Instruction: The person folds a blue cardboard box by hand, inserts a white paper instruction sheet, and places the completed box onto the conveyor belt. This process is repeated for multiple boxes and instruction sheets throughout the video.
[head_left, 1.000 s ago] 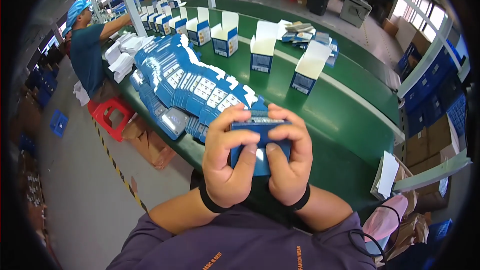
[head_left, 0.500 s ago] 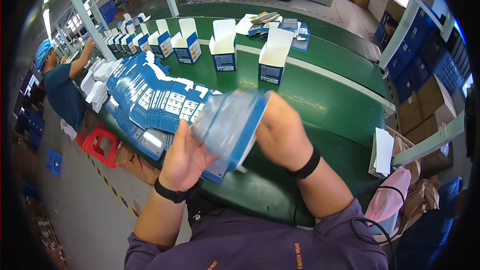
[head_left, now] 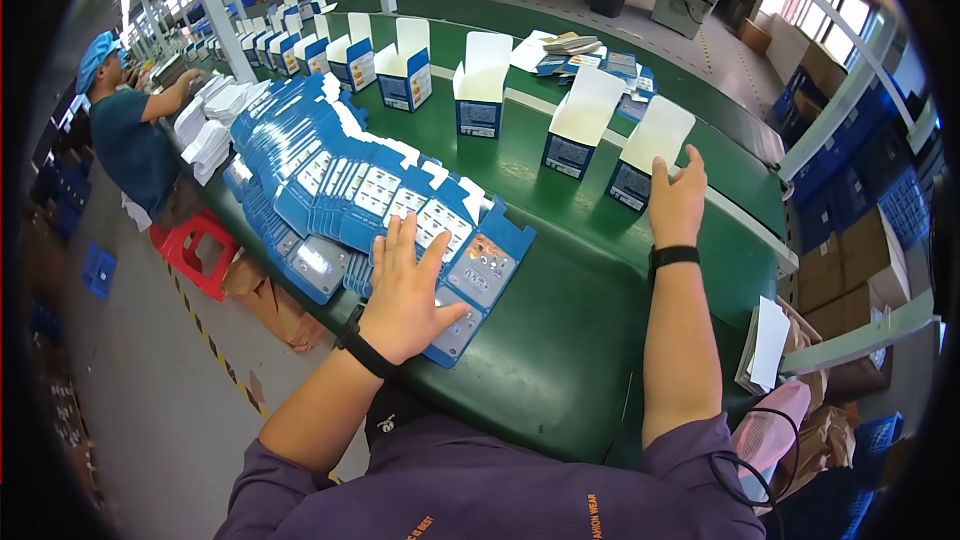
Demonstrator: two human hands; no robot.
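My left hand (head_left: 408, 290) lies with fingers spread on a pile of flattened blue and white box blanks (head_left: 365, 195), at the pile's near right end. The blank (head_left: 490, 265) beside its fingers has a printed grey panel. At the right, my right hand (head_left: 678, 198) has its fingers apart by the right edge of an upright blue box (head_left: 630, 185) with a raised white flap. Whether its thumb touches that box I cannot tell. Another open blue box (head_left: 569, 155) stands just left of it, at the end of a row of similar boxes (head_left: 480, 115).
The green conveyor belt (head_left: 570, 310) runs beneath everything. Loose printed cards (head_left: 575, 52) lie beyond the row. White papers (head_left: 205, 125) lie left of the blanks, near a co-worker (head_left: 130, 130). A red stool (head_left: 195, 252) stands at the left, and a metal post (head_left: 865, 335) at the right.
The blue carton handled between both hands now stands open at the row's right end. My left hand has come down onto the blanks; my right hand has moved right and away.
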